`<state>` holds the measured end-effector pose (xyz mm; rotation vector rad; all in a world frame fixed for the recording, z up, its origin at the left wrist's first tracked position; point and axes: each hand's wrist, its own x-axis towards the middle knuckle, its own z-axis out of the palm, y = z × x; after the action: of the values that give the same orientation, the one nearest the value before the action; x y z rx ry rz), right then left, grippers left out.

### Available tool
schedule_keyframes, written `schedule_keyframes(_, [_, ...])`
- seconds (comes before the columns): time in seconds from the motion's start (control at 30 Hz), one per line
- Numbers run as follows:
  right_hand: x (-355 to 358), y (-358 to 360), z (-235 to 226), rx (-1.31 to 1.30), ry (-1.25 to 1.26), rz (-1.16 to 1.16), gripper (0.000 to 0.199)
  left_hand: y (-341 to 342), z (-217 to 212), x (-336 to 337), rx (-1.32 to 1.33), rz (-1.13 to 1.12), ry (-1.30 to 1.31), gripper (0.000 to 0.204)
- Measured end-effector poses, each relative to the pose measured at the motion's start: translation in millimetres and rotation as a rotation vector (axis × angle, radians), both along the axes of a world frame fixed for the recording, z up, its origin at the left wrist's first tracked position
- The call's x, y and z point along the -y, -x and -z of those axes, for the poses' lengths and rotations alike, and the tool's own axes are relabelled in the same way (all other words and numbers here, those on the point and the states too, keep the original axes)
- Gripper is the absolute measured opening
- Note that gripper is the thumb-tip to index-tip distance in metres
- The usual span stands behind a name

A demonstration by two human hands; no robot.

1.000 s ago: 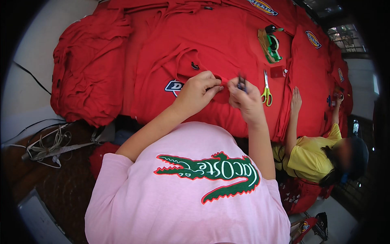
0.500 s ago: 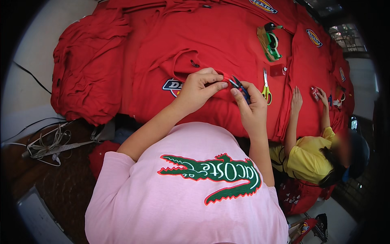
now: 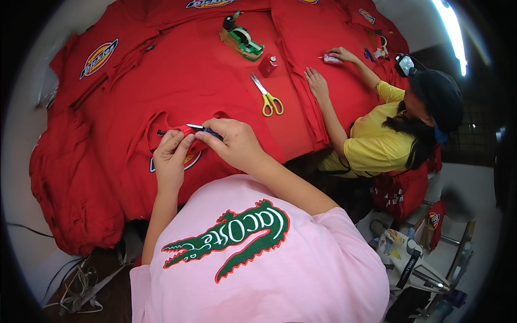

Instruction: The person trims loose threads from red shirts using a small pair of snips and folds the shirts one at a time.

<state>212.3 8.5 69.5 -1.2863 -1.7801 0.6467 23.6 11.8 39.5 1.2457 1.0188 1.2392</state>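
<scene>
Our left hand [image 3: 171, 156] pinched a fold of the red garment [image 3: 177, 91]. Our right hand [image 3: 232, 144] gripped a small blue-handled blade [image 3: 203, 129], seemingly a cutter, touching that fold. Yellow-handled scissors [image 3: 267, 97] lay beyond our hands.

Scissors [image 3: 267, 97] behind hands, perhaps on garments [image 3: 177, 81].

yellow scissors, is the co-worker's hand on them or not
Apart. The head view shows the yellow-handled scissors lying alone on the red cloth, with bare cloth between them and the co-worker's nearer hand.

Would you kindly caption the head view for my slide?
Left hand pinches red fabric garment while right hand works a small blue-handled blade beside yellow-handled scissors.
</scene>
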Motion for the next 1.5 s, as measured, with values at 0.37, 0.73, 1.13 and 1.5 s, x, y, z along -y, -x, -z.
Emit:
schedule_keyframes(0.37, [-13.9,-20.4,1.7,0.008,-0.034,-0.160,0.026,-9.4,-11.4,-3.2,-0.520,0.046,-0.163,0.021])
schedule_keyframes(0.73, [-18.4,-18.5,23.1,-0.010,-0.189,-0.194,0.018,-2.8,-29.0,-9.1,-0.688,0.213,-0.181,0.018])
schedule_keyframes(1.13, [-10.4,-5.4,22.1,0.038,-0.104,-0.179,0.027,2.6,-13.5,-3.3,-0.516,0.200,-0.096,0.014])
schedule_keyframes(1.5, [-25.2,-65.9,-23.8,-0.796,0.400,-0.189,0.035,10.4,-19.1,-4.5,-0.056,0.198,0.208,0.014])
